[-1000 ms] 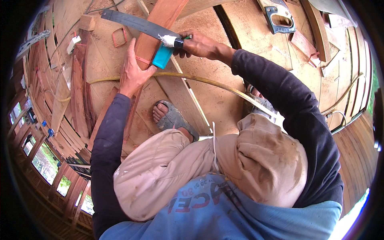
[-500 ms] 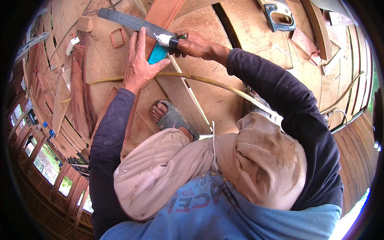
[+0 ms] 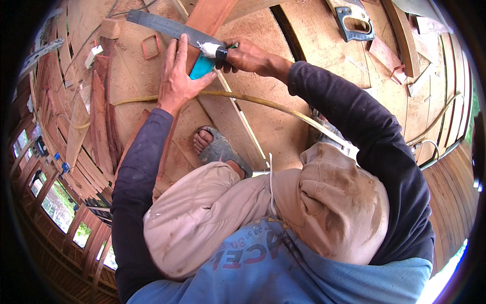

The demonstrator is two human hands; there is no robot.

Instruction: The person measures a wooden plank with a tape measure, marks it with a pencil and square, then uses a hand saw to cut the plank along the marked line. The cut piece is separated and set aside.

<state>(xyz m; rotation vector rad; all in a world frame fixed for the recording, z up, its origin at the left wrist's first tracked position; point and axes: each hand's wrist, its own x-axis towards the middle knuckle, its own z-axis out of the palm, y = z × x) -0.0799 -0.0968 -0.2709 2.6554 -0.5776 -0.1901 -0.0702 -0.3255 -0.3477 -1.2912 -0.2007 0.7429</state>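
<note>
"Dark blade [image 3: 161, 23]: where is it?"

"Across the reddish board [image 3: 211, 15], above a teal piece [image 3: 202, 67]."

"And the hands?"

"Left of the board, the left hand [image 3: 177, 81] spreads its fingers, tips on the blade, clenching nothing; right of it, the right hand [image 3: 245, 57] grasps the black end [image 3: 221, 52]."

"Which step?"

"Steadying the blade, I'd judge; the next move calls for a firm hold."

"Farther off?"

"A handsaw [image 3: 343, 23], well right of the board."

large dark lettering [image 3: 249, 255] on the blue shirt [image 3: 354, 283], smaller letters and numerals [image 3: 253, 233] above it, partly creased
</note>
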